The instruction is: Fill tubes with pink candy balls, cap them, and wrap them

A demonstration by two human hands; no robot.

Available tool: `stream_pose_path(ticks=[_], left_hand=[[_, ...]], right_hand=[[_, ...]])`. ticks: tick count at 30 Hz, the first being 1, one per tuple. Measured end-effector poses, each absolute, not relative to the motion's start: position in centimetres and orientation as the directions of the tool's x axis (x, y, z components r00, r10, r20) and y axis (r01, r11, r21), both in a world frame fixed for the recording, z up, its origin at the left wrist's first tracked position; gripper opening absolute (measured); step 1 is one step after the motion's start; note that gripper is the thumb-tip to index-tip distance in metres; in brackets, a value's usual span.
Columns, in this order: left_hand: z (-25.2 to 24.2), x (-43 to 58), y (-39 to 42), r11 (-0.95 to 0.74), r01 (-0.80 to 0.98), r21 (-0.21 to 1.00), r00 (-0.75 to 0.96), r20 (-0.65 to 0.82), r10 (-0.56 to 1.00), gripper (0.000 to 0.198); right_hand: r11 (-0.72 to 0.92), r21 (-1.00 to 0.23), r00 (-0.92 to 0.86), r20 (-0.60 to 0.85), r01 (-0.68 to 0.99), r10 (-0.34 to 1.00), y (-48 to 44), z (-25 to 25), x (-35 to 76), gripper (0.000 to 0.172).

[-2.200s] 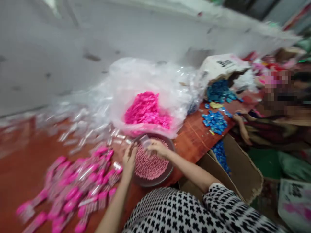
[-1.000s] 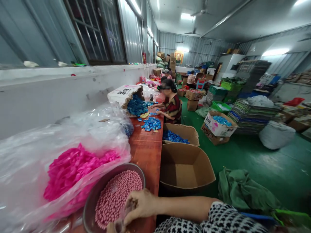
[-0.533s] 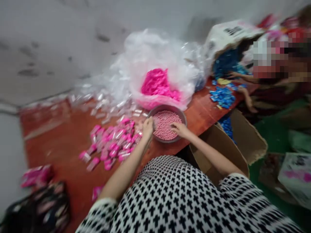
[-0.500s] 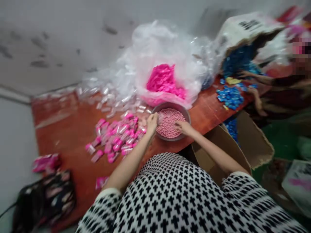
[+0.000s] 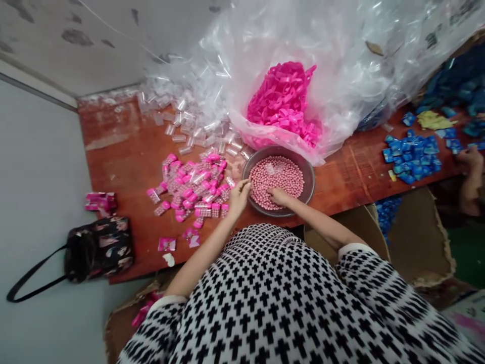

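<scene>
A grey bowl (image 5: 311, 184) full of small pink beads (image 5: 278, 177) stands at the table's front edge. At its left rim is my left hand (image 5: 239, 197), thumb and fingers pinched together; what they hold, if anything, is too small to tell. My right hand (image 5: 279, 197) reaches over the front rim with its curled fingertips down in the beads, so its grip is hidden. A small clear piece (image 5: 270, 169) lies on the beads. Left of the bowl is a heap of clear containers with pink caps (image 5: 189, 187), many showing beads inside.
Empty clear tubes (image 5: 185, 139) lie behind the heap. A plastic bag of bright pink parts (image 5: 282, 108) stands behind the bowl. Blue packets (image 5: 413, 155) and another person's hand (image 5: 472, 159) are at right. A floral bag (image 5: 100, 247) sits at left; an open carton (image 5: 413, 237) stands below.
The view has shifted, bringing the table closer. My left hand stays at the bowl's left rim and my right hand remains in the beads, with its fingers further down. The clear piece now lies mid-bowl.
</scene>
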State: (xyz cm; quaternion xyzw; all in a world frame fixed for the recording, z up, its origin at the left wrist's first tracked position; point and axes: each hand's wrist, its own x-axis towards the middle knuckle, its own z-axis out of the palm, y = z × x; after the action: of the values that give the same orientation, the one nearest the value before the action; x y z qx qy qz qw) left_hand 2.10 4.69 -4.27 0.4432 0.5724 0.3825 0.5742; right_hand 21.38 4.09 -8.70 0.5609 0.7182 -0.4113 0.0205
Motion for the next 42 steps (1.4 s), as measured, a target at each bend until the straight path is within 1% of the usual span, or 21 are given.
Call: stream_pose_path(ticks=[3, 5, 7, 9, 11, 12, 13, 16, 19, 22, 26, 29, 31, 33, 35, 36, 37, 38, 40, 42], left_hand=[[-5.0, 1.8, 3.7, 0.2, 0.229, 0.953, 0.135, -0.235, 0.963, 0.035], [-5.5, 2.2, 3.5, 0.173, 0.276, 0.946, 0.236, -0.241, 0.942, 0.044], [-5.7, 3.0, 3.5, 0.178, 0.242, 0.954, 0.331, -0.253, 0.909, 0.048], [-5.6, 4.0, 3.7, 0.185, 0.154, 0.971, 0.385, -0.232, 0.893, 0.043], [-5.2, 4.7, 3.9, 0.203, 0.065, 0.977, 0.393, -0.212, 0.895, 0.038], [-4.9, 4.9, 4.0, 0.225, 0.032, 0.974, 0.391, -0.219, 0.894, 0.037], [-4.7, 5.0, 4.2, 0.256, 0.005, 0.967, 0.393, -0.237, 0.888, 0.036], [-4.1, 4.8, 4.5, 0.347, -0.056, 0.936, 0.429, -0.291, 0.855, 0.041], [-3.5, 4.5, 4.6, 0.416, -0.102, 0.904, 0.47, -0.325, 0.821, 0.047], [-2.8, 4.7, 4.6, 0.46, -0.129, 0.879, 0.495, -0.345, 0.797, 0.05], [-2.2, 5.0, 4.5, 0.469, -0.134, 0.873, 0.501, -0.349, 0.792, 0.053], [-2.0, 5.3, 4.5, 0.438, -0.137, 0.889, 0.482, -0.326, 0.813, 0.051], [-1.9, 5.5, 4.4, 0.428, -0.149, 0.891, 0.444, -0.326, 0.834, 0.047], [-1.9, 5.8, 4.2, 0.443, -0.162, 0.882, 0.412, -0.347, 0.843, 0.047], [-2.0, 6.2, 3.9, 0.434, -0.17, 0.884, 0.373, -0.35, 0.859, 0.046], [-2.0, 6.3, 3.7, 0.415, -0.167, 0.894, 0.344, -0.342, 0.875, 0.045], [-2.0, 6.5, 3.4, 0.384, -0.153, 0.911, 0.311, -0.324, 0.893, 0.044], [-2.0, 6.6, 3.2, 0.345, -0.119, 0.931, 0.284, -0.301, 0.91, 0.042], [-1.9, 7.0, 3.0, 0.269, -0.013, 0.963, 0.265, -0.257, 0.93, 0.039], [-1.7, 7.4, 3.2, 0.232, 0.07, 0.97, 0.259, -0.242, 0.935, 0.037]], right_hand=[[-0.047, -0.711, -0.35, -0.403, 0.702, 0.846, 3.8, -8.7, 22.0, 0.022], [-0.079, -0.776, -0.317, -0.345, 0.626, 0.884, 3.5, -8.1, 22.4, 0.026], [-0.109, -0.852, -0.279, -0.285, 0.512, 0.917, 3.0, -7.3, 22.4, 0.028], [-0.166, -0.941, -0.232, -0.24, 0.295, 0.943, 2.5, -6.4, 22.2, 0.03], [-0.217, -0.974, -0.176, -0.226, 0.067, 0.958, 2.1, -5.5, 22.0, 0.031], [-0.225, -0.974, -0.151, -0.223, 0.005, 0.963, 1.9, -5.0, 22.0, 0.032], [-0.217, -0.976, -0.128, -0.214, -0.004, 0.968, 1.8, -4.5, 22.1, 0.034], [-0.142, -0.985, -0.102, -0.152, 0.103, 0.983, 1.7, -2.8, 22.8, 0.043], [-0.109, -0.975, -0.132, -0.135, 0.192, 0.982, 1.7, -1.2, 23.5, 0.043], [-0.133, -0.979, -0.115, -0.152, 0.154, 0.982, 1.8, -0.4, 23.7, 0.034], [-0.139, -0.983, 0.047, -0.134, 0.122, 0.99, 2.0, -0.1, 24.0, 0.023], [-0.123, -0.983, 0.103, -0.11, 0.137, 0.989, 2.1, 0.2, 24.2, 0.021], [-0.124, -0.968, 0.091, -0.107, 0.22, 0.99, 2.3, 0.2, 24.4, 0.021], [-0.115, -0.92, 0.025, -0.114, 0.374, 0.993, 2.5, 0.0, 24.6, 0.02], [-0.036, -0.857, -0.118, -0.112, 0.514, 0.987, 3.0, -0.5, 25.3, 0.021], [-0.001, -0.831, -0.158, -0.107, 0.557, 0.982, 3.4, -0.7, 26.0, 0.022], [0.013, -0.813, -0.158, -0.098, 0.582, 0.983, 3.9, -0.9, 26.8, 0.022], [0.005, -0.803, -0.123, -0.085, 0.595, 0.989, 4.6, -1.1, 27.8, 0.023], [-0.077, -0.799, 0.042, -0.066, 0.596, 0.997, 6.3, -1.1, 30.5, 0.023], [-0.161, -0.793, 0.184, -0.063, 0.588, 0.981, 8.6, -1.0, 33.4, 0.026]])
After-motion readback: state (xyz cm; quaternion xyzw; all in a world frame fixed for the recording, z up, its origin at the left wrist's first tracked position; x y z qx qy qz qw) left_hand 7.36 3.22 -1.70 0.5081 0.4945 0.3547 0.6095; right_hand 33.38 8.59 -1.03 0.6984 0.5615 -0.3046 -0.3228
